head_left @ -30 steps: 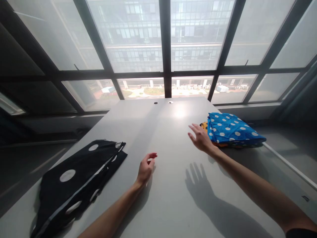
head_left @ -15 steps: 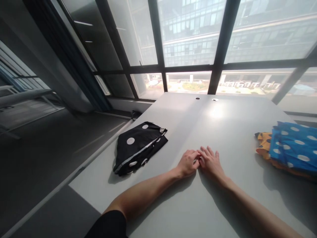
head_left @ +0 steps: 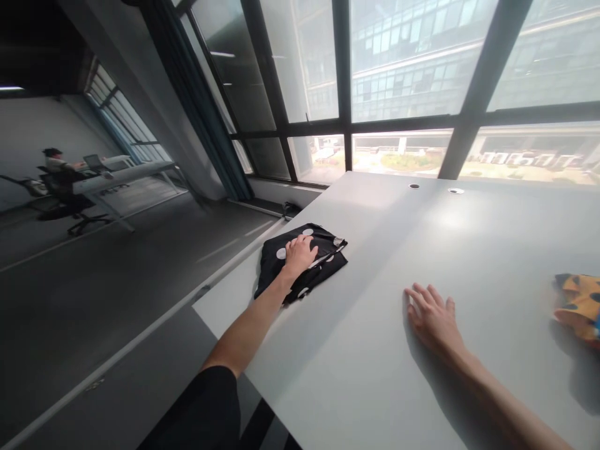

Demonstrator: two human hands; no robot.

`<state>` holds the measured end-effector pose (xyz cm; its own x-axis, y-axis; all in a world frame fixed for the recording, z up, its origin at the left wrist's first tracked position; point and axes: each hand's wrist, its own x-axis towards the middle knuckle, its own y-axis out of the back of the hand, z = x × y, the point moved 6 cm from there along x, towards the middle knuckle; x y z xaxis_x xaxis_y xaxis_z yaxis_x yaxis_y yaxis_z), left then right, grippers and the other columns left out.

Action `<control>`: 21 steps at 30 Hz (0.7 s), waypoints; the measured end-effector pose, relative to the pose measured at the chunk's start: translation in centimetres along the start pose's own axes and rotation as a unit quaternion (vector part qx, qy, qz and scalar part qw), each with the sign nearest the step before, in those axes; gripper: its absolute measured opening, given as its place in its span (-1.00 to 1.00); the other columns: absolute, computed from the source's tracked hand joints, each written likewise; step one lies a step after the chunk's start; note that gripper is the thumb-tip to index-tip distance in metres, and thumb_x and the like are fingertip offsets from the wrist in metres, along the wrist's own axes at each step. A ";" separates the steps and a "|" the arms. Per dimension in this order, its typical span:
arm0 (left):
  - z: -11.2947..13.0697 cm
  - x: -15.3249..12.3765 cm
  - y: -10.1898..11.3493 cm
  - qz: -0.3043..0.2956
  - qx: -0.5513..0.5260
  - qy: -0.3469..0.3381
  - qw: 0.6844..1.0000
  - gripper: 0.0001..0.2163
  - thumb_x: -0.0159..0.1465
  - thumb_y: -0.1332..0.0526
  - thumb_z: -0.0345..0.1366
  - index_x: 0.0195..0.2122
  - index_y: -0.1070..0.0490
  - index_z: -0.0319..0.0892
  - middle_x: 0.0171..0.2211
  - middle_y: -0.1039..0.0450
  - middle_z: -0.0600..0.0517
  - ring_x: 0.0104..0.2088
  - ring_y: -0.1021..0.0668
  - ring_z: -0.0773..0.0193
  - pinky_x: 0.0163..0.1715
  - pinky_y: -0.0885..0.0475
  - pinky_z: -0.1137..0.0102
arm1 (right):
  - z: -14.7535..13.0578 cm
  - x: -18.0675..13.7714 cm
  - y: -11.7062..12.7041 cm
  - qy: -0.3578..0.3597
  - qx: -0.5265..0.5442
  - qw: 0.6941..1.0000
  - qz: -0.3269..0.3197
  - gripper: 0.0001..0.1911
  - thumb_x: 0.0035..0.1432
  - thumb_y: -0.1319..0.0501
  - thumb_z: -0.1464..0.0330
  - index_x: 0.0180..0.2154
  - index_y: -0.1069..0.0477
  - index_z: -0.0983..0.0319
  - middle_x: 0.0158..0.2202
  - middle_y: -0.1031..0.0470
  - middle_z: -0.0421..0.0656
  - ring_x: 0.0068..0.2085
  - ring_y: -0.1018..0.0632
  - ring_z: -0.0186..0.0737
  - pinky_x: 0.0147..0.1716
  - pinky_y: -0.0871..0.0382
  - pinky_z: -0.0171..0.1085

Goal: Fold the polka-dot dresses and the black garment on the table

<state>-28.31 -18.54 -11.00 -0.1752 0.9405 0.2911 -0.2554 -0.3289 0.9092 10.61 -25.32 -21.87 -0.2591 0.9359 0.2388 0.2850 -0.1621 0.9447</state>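
Across the big grey table point(head_left: 422, 350) everything can be placed from its left edge, the side that borders the dark floor. Just inside that edge, toward the window end, lies the folded black polka-dot garment point(head_left: 323, 265), a flat bundle with white spots and a pale strip along one fold. It sits far from the person's body, at the reach of a nearly straight left arm.

On top of that garment rests the left hand point(head_left: 300, 253), palm down, fingers spread a little and lying flat over the cloth; it presses or touches the fabric, and nothing shows the fingers closed around any of it. Most of the bundle shows around the hand, to its right and below it.

Well away from the left edge, near the middle of the table, the right hand point(head_left: 434, 319) lies flat on the bare surface, palm down, fingers open and slightly fanned, holding nothing. It is well apart from the black garment.

Farthest from the left edge, at the frame's right side, part of an orange polka-dot cloth point(head_left: 579, 303) lies on the table, cut off by the frame.

Two small round grommet holes point(head_left: 434, 188) sit at the table's window end. No container shows on the table.
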 end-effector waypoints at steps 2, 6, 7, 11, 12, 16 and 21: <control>-3.7 -1.1 0.1 -0.026 0.040 0.045 0.998 -0.45 0.36 -0.30 0.01 0.31 -0.44 -0.11 0.37 -0.31 -0.29 0.35 -0.30 -0.35 0.35 0.01 -0.31 | 0.2 0.0 -0.4 0.000 -0.002 1.000 0.009 -0.50 0.39 0.04 0.30 0.23 -0.46 0.06 0.37 -0.38 -0.03 0.42 -0.25 0.27 0.28 -0.06 0.49; -6.6 -3.2 -1.5 -0.073 0.067 0.044 0.994 -0.23 0.36 -0.18 0.25 0.48 -0.21 -0.04 0.52 -0.04 -0.24 0.49 -0.02 -0.43 0.36 0.20 -0.40 | 0.4 0.1 -0.6 0.001 0.002 1.000 0.017 -0.49 0.37 0.04 0.29 0.22 -0.48 0.07 0.35 -0.40 -0.01 0.42 -0.26 0.27 0.28 -0.06 0.49; -6.5 -3.5 -1.9 -0.078 0.076 0.037 0.993 -0.23 0.38 -0.15 0.26 0.50 -0.18 -0.04 0.53 0.00 -0.22 0.50 0.00 -0.41 0.37 0.20 -0.39 | 0.4 0.1 -0.6 0.001 0.005 1.000 0.018 -0.49 0.37 0.04 0.29 0.21 -0.48 0.08 0.35 -0.40 0.00 0.42 -0.26 0.27 0.28 -0.06 0.49; -3.6 -4.7 -3.2 -0.115 0.100 -0.009 0.988 -0.23 0.41 -0.07 0.27 0.53 -0.09 0.01 0.56 0.08 -0.13 0.52 0.05 -0.34 0.39 0.20 -0.36 | 0.5 0.1 -0.6 -0.005 0.047 0.998 0.030 -0.51 0.37 0.02 0.27 0.19 -0.49 0.14 0.33 -0.42 0.03 0.41 -0.26 0.30 0.28 -0.03 0.53; -2.3 -5.1 -3.5 -0.125 0.098 -0.031 0.987 -0.23 0.41 -0.07 0.28 0.54 -0.08 0.02 0.56 0.09 -0.11 0.52 0.06 -0.33 0.39 0.20 -0.36 | 0.5 0.1 -0.5 -0.011 0.069 0.997 0.040 -0.51 0.37 0.01 0.26 0.19 -0.49 0.16 0.32 -0.43 0.04 0.40 -0.28 0.30 0.28 -0.02 0.54; 5.1 -8.1 -5.1 -0.148 0.060 -0.161 0.974 -0.22 0.38 -0.11 0.29 0.53 -0.10 0.05 0.55 0.04 -0.12 0.52 0.05 -0.33 0.40 0.23 -0.37 | 2.1 0.8 1.3 -0.057 0.204 0.969 0.124 -0.51 0.35 -0.03 0.19 0.15 -0.50 0.23 0.26 -0.48 0.10 0.30 -0.44 0.18 0.32 -0.19 0.31; 16.3 -13.1 -7.6 -0.168 -0.017 -0.330 0.929 -0.21 0.33 -0.16 0.33 0.50 -0.17 0.10 0.54 0.02 -0.15 0.51 0.04 -0.37 0.38 0.20 -0.40 | 8.2 2.2 4.4 -0.201 0.306 0.923 0.118 -0.53 0.27 -0.09 0.18 0.05 -0.55 0.28 0.07 -0.61 0.12 0.09 -0.61 0.11 0.08 -0.49 0.01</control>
<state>-8.53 -26.97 -16.86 0.5373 0.8344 0.1230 -0.2232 0.0001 0.9748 18.91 -21.42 -19.04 0.2042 0.9577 0.2029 0.7891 -0.2836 0.5449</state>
